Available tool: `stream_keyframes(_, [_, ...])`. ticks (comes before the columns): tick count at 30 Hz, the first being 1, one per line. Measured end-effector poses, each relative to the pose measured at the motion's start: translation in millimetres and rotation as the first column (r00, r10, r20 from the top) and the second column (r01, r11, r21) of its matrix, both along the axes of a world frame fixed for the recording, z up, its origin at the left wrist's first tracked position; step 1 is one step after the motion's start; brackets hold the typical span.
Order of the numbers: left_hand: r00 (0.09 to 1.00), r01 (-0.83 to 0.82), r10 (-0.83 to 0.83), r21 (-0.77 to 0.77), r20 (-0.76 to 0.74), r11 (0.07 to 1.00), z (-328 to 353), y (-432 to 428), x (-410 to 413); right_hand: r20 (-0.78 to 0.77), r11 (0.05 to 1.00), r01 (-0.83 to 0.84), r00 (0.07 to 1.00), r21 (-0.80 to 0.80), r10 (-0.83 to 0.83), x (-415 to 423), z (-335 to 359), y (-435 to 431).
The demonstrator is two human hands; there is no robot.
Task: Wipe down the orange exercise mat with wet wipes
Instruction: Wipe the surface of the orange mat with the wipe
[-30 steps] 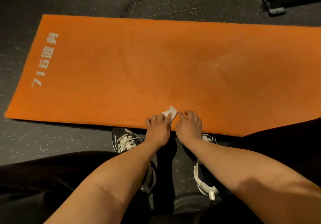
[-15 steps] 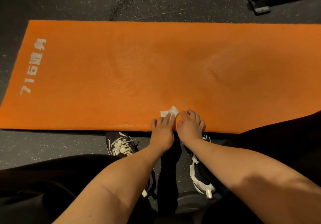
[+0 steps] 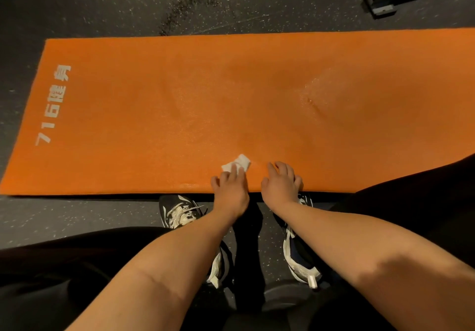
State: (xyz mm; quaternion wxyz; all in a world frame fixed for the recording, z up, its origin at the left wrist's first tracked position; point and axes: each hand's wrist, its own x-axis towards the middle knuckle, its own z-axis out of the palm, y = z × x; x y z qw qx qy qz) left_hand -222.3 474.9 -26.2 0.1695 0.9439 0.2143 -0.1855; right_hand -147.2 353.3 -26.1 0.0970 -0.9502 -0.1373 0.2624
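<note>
Left hand (image 3: 230, 189) presses flat-fingered on the crumpled white wet wipe (image 3: 242, 161); the long orange foam mat (image 3: 154, 99) stretches left-right beyond.

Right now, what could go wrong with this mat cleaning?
1. The wipe under the left hand is small and bunched, while the mat is large, so patches may well get missed.
2. A shiny wet patch sits mid-mat and could be slippery if stepped on.
3. The shoes stand close to the mat's near edge, by the right hand, and might smear floor dirt onto it.
</note>
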Motion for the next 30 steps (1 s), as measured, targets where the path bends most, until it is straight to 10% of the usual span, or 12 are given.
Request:
stream_keyframes(4, [0.989, 0.131, -0.119, -0.133, 0.093, 0.982, -3, -25, 4, 0.002, 0.985, 0.124, 0.992, 0.120, -0.125, 0, 0, 0])
stream_keyframes(10, [0.962, -0.080, 0.209, -0.556, 0.174, 0.828, 3, 7, -8, 0.045, 0.981, 0.049, 0.997, 0.190, -0.059, -13, -4, 13])
stream_keyframes(15, [0.935, -0.217, 0.276, -0.255, 0.222, 0.942, -2, 35, -21, 0.113, 0.976, -0.047, 0.993, 0.212, 0.023, -12, -8, 34])
stream_keyframes(25, [0.878, -0.349, 0.448, -0.415, 0.169, 0.841, -8, 46, -30, -0.035, 0.824, -0.481, 0.858, 0.299, 0.513, -13, -16, 76])
stream_keyframes(30, [0.973, -0.172, 0.202, -0.236, 0.110, 0.956, -16, 37, -31, 0.033, 0.953, -0.295, 0.955, 0.072, 0.294, -2, -15, 22])
